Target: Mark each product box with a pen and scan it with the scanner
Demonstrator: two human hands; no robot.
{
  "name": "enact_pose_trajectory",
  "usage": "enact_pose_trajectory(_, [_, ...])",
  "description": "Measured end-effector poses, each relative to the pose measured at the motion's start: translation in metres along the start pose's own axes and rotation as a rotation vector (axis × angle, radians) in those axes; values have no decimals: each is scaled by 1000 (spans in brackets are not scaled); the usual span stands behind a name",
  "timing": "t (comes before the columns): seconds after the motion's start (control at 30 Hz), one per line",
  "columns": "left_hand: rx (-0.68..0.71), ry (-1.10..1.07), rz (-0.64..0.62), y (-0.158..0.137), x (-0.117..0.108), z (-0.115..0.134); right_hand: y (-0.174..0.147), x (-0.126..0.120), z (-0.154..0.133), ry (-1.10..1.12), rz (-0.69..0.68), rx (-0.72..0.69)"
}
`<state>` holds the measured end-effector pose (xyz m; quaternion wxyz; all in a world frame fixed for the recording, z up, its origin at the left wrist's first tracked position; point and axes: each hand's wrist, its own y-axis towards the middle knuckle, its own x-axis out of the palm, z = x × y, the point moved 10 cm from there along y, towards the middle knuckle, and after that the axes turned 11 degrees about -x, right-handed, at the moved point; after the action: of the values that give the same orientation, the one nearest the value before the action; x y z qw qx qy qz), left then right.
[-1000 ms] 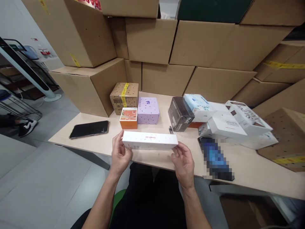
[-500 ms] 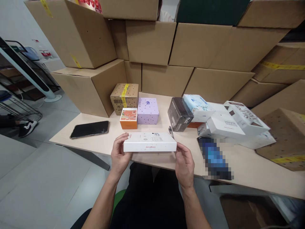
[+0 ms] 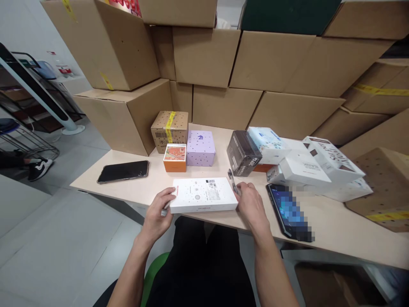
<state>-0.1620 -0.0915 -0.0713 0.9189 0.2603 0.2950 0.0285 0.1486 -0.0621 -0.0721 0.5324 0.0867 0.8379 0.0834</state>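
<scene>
The flat white box [image 3: 203,195] has come down from its raised, tilted pose of a moment ago and now lies flat on the pale wooden table [image 3: 335,221], near the front edge, its broad labelled face turned up. It is a long, shallow carton, white with small speckles, a block of fine print and a barcode towards its far right corner, and a thin line of red lettering on its left end; the print is too small to read.

The left hand [image 3: 157,213] rests at the box's left end, fingers loosely curled, thumb on the top edge and fingertips at the side. The right hand [image 3: 252,207] lies against the right end, fingers bent and partly spread, touching the side rather than clamping it. Neither hand lifts the box.

Half a second earlier the box was held up between both hands with its narrow front side towards the camera; now that side faces the person and the top is in full view. Just behind the right hand lies a small dark pen-like object [image 3: 231,179], and to the right a phone [image 3: 287,211] with its screen lit.
</scene>
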Motion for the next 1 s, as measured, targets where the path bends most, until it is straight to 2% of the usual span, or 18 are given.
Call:
enact_pose_trajectory(0.2, [36,32,-9,-4,0,3,-1,1,-3,-50,-29,10])
enact_pose_trajectory(0.3, [53,41,-29,-4,0,4,-5,-6,4,-52,-6,26])
enact_pose_trajectory(0.37, [82,53,-34,-4,-1,7,-8,-15,10,-22,57,43])
enact_pose_trajectory(0.43, [112,54,9,-3,-5,12,-13,-28,14,143,207,52])
enact_pose_trajectory(0.53, [138,31,208,-4,-22,26,-21,-39,13,577,450,32])
enact_pose_trajectory(0.6, [178,15,304,-6,-27,46,-24,-39,7,786,528,15])
enact_pose_trajectory(0.7, [304,30,215,-7,-4,89,-25,-34,-5,887,588,20])
enact_pose_trajectory(0.8, [371,118,122,-4,28,124,-19,-22,-13,907,566,42])
enact_pose_trajectory(0.9, [371,220,42,3,61,137,-10,-13,-18,804,507,15])
enact_pose_trajectory(1.0, [311,358,-18,11,87,131,-3,-13,-22,673,494,-41])
